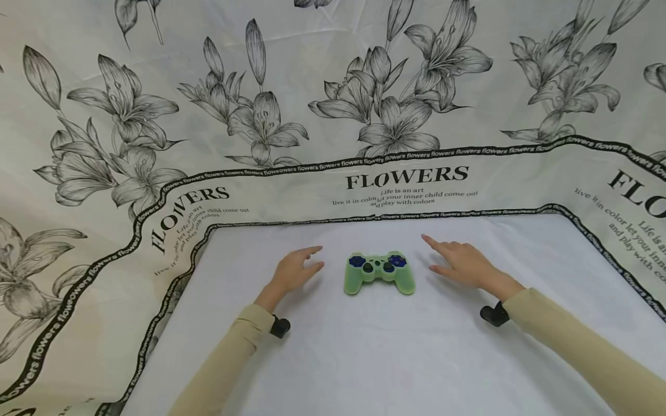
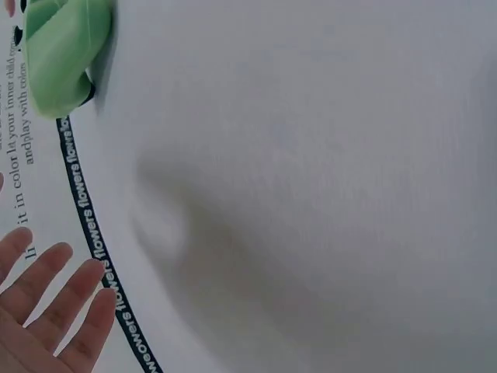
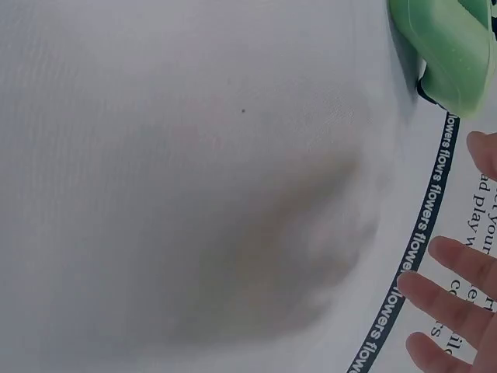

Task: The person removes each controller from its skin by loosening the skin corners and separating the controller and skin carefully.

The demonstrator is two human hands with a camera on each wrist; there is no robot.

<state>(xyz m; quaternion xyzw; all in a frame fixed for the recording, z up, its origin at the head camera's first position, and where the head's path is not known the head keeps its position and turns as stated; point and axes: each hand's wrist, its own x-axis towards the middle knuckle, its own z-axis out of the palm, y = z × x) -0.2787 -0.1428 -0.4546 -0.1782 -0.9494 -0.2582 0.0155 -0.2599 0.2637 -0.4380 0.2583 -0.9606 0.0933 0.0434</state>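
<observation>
A game controller (image 1: 380, 272) lies in a pale green sleeve that looks like soft, matt silicone, with dark blue button pads of smoother plastic showing through. Beneath it, the white table surface (image 1: 364, 352) looks like matt woven cloth (a fine weave shows in the wrist views). The cloth backdrop (image 1: 312, 115) is cream fabric, slightly creased, printed with black lilies and lettering. The sleeves (image 1: 588, 341) are beige knit, soft and dull.

White cloth-covered table (image 1: 364, 358) — perhaps a bed — bears a green game controller (image 1: 380, 273)
</observation>
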